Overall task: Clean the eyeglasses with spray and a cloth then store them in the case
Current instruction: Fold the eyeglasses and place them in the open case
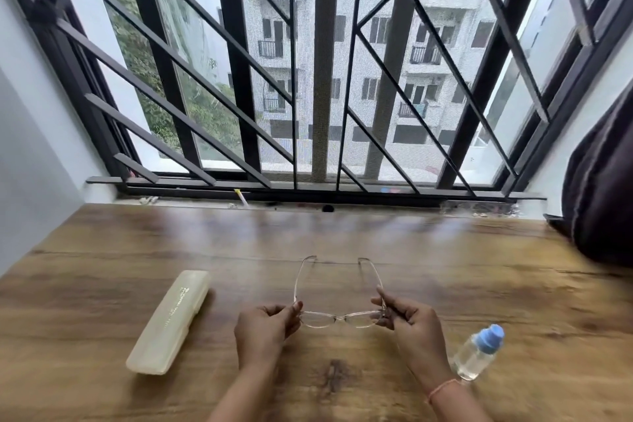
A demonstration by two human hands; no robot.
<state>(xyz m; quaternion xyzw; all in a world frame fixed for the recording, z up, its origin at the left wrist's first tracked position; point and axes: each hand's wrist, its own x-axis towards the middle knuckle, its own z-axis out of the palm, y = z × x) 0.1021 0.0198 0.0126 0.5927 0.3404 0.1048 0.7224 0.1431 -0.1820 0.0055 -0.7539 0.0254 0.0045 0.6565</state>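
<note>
Clear-framed eyeglasses (339,317) are held just above the wooden table (102,243), temples unfolded and pointing away from me toward the window. My left hand (263,329) pinches the left hinge end of the frame. My right hand (411,325) pinches the right hinge end. A pale cream glasses case (169,320) lies closed on the table to the left of my hands. A small clear spray bottle (478,351) with a blue cap lies on its side to the right, near my right wrist. No cloth is in view.
A barred window (318,79) with a dark sill runs along the table's far edge, with small bits of clutter on the sill. A dark curtain or bag (603,195) hangs over the table's right end. A white wall bounds the left side.
</note>
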